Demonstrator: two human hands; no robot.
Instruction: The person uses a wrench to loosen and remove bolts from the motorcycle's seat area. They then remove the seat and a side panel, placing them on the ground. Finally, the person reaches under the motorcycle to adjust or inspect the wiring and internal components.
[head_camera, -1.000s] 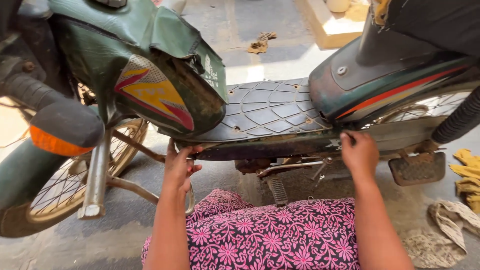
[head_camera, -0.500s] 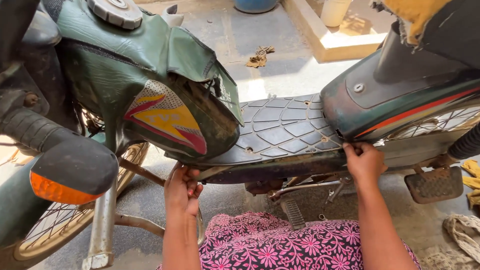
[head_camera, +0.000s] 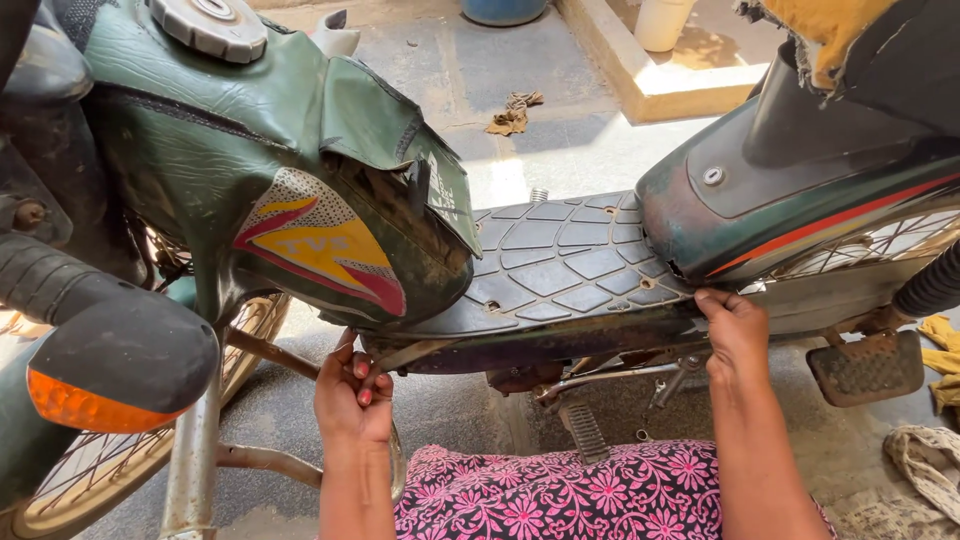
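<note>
A green moped fills the view, with a dark patterned footboard (head_camera: 570, 270) across its middle. My left hand (head_camera: 352, 398) is under the front end of the footboard, fingers curled around a rusty metal strip (head_camera: 410, 353) by the frame. My right hand (head_camera: 735, 330) grips the footboard's lower edge at the rear, just below the green and red side panel (head_camera: 800, 200). My lap in pink flowered cloth (head_camera: 560, 495) lies below both arms.
A spoked front wheel (head_camera: 70, 480) and orange turn signal (head_camera: 75, 402) are at the left. A foot pedal (head_camera: 868, 367) and kick lever (head_camera: 585, 432) hang below. Rags (head_camera: 930, 455) lie at the right, another rag (head_camera: 512, 112) on the concrete floor beyond.
The view has tilted up and closer to the moped. My left hand rose to the strip under the footboard. My right hand shifted along the rear lower edge.
</note>
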